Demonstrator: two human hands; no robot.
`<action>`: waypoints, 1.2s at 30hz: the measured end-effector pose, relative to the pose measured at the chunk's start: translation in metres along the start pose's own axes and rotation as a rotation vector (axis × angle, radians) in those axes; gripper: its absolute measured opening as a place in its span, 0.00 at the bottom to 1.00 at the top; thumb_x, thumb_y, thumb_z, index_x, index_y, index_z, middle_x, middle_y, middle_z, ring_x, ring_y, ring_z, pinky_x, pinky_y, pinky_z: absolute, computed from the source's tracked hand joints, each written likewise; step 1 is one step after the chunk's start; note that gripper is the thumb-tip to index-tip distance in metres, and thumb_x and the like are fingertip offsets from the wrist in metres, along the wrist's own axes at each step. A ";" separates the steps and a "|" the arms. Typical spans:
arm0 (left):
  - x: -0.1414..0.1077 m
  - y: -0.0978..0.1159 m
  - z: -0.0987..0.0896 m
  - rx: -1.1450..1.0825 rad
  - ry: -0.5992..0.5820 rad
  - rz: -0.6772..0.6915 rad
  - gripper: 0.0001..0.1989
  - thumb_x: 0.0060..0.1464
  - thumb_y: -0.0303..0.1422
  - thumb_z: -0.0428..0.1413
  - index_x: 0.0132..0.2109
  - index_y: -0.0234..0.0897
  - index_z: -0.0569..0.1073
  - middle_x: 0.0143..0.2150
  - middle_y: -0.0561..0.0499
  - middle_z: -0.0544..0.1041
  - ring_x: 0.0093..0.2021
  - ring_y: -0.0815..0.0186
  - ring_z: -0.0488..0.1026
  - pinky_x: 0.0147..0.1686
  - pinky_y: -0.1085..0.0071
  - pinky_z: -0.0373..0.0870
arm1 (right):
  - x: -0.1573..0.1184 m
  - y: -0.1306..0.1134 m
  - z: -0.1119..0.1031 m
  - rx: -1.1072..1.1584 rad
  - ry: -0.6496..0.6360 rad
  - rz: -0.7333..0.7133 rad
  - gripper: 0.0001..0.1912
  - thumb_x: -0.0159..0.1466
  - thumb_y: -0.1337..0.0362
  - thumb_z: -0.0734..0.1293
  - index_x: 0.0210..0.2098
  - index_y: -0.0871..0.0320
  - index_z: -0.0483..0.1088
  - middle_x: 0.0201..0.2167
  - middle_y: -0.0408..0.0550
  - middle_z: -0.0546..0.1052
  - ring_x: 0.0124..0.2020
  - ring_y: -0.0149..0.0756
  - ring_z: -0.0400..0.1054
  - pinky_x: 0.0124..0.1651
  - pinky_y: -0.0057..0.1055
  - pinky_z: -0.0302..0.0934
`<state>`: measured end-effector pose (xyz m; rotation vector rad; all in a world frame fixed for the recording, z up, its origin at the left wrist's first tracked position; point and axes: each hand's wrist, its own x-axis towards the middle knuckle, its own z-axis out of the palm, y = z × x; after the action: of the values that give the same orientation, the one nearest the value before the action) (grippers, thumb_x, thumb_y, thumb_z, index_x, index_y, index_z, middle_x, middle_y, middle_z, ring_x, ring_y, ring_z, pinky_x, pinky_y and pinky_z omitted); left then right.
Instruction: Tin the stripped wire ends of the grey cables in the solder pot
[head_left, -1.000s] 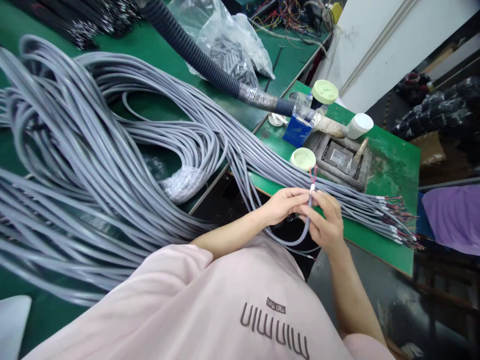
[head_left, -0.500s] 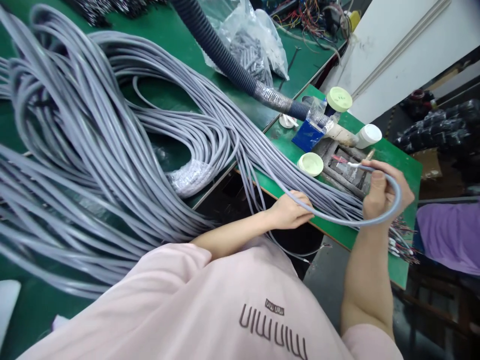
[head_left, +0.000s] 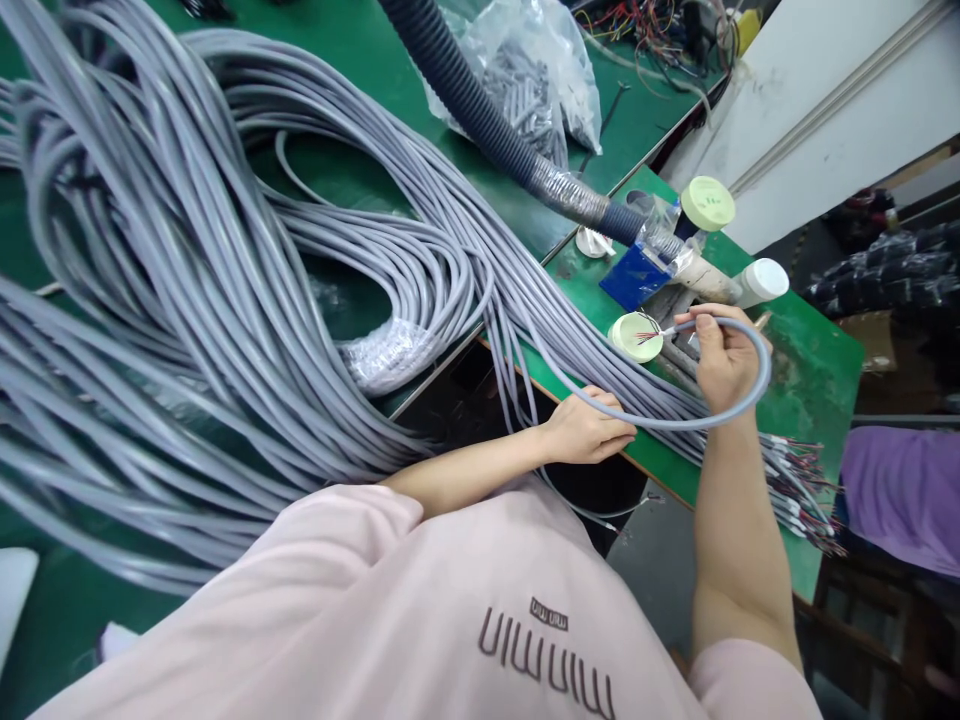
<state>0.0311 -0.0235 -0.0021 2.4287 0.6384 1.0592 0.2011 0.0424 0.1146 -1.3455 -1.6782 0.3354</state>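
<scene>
Grey cable heap (head_left: 225, 240) fills the left and runs onto the right-hand green surface (head_left: 817, 325). Strands there pass right under the working loop, so a wide pull could snag them or drag their stripped ends (head_left: 806, 480) about.

Ribbed hose (head_left: 474, 95) comes down just behind the pots. Likely catch point if the arm swings up too far.

Held grey cable (head_left: 690, 424) is bent into a tight U between the hands. Stiff jacket, I'd guess: if either grip slackens, the bend could spring open and flick the tip away.

Right hand (head_left: 724, 352) pinches it close behind the stripped end; thumb could slide onto the cores. Left hand (head_left: 589, 430) is curled round the same cable, lower down; firmness can't be told.

White tub (head_left: 765, 280) sits just beyond the right hand: knock risk from the knuckles.

Pale green tub (head_left: 621, 342) is under the tip. Sideways nudge could tip it.

Bare cores (head_left: 646, 337) fan out over that tub; contact unclear. Splayed strands could miss or bend on the rim.
</scene>
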 end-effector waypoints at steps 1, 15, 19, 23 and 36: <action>0.000 0.000 0.000 0.009 0.004 0.003 0.13 0.64 0.38 0.48 0.42 0.39 0.77 0.33 0.48 0.78 0.37 0.64 0.71 0.41 0.63 0.58 | 0.002 0.001 0.001 -0.006 -0.008 0.002 0.10 0.67 0.58 0.64 0.39 0.57 0.74 0.33 0.47 0.80 0.35 0.36 0.76 0.40 0.35 0.71; 0.000 0.001 -0.001 0.030 -0.083 -0.017 0.16 0.65 0.38 0.46 0.44 0.39 0.77 0.34 0.48 0.78 0.39 0.63 0.71 0.43 0.63 0.59 | 0.009 0.022 0.010 -0.074 -0.069 -0.029 0.09 0.67 0.60 0.64 0.39 0.56 0.74 0.32 0.45 0.80 0.34 0.35 0.75 0.40 0.33 0.70; 0.000 0.001 0.000 0.010 -0.062 -0.016 0.15 0.64 0.38 0.47 0.44 0.40 0.77 0.33 0.48 0.78 0.38 0.64 0.71 0.43 0.63 0.59 | 0.010 0.016 0.003 -0.057 -0.063 -0.040 0.09 0.67 0.61 0.64 0.40 0.57 0.74 0.33 0.46 0.80 0.34 0.35 0.76 0.40 0.33 0.70; -0.002 0.000 0.001 -0.082 -0.037 -0.050 0.13 0.63 0.38 0.49 0.44 0.41 0.77 0.35 0.48 0.78 0.39 0.64 0.72 0.45 0.64 0.60 | 0.014 0.010 -0.019 -0.079 0.020 -0.052 0.10 0.67 0.61 0.64 0.41 0.58 0.75 0.33 0.50 0.80 0.35 0.36 0.76 0.41 0.35 0.70; -0.004 0.001 0.001 -0.044 -0.020 -0.033 0.14 0.64 0.38 0.49 0.45 0.40 0.77 0.34 0.48 0.78 0.38 0.65 0.71 0.42 0.64 0.59 | 0.030 0.083 -0.091 -0.423 0.108 0.052 0.08 0.65 0.67 0.64 0.35 0.63 0.75 0.30 0.52 0.81 0.27 0.30 0.72 0.35 0.25 0.63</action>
<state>0.0296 -0.0263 -0.0044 2.3799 0.6401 1.0236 0.3248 0.0694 0.1205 -1.6844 -1.6828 -0.0698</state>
